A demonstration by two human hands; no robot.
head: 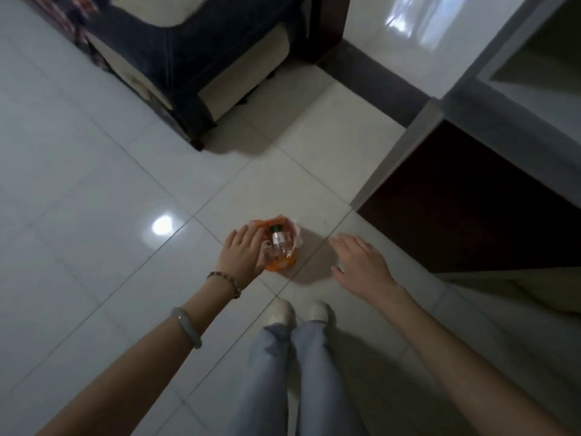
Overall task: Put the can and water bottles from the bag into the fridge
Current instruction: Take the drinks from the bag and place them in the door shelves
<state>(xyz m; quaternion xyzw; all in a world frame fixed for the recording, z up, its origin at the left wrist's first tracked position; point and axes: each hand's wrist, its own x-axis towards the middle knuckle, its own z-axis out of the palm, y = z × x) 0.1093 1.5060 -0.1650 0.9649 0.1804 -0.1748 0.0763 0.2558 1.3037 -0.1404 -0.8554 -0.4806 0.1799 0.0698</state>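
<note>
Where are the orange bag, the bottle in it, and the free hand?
orange bag [280, 264]: head view, lower orange edge.
bottle [279, 241]: head view, clear body.
right hand [361, 262]: head view, back of hand.

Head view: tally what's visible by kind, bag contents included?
Orange bag: 1
Water bottle with dark cap, inside the bag: 1 visible; the rest of the contents are hidden
Hands: 2, left hand at the bag, right hand open beside it
Shoes: 2
Total: 6

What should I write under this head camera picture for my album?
Left hand reaches into an orange bag on the tile floor, by a bottle; open right hand hovers beside it.
</note>
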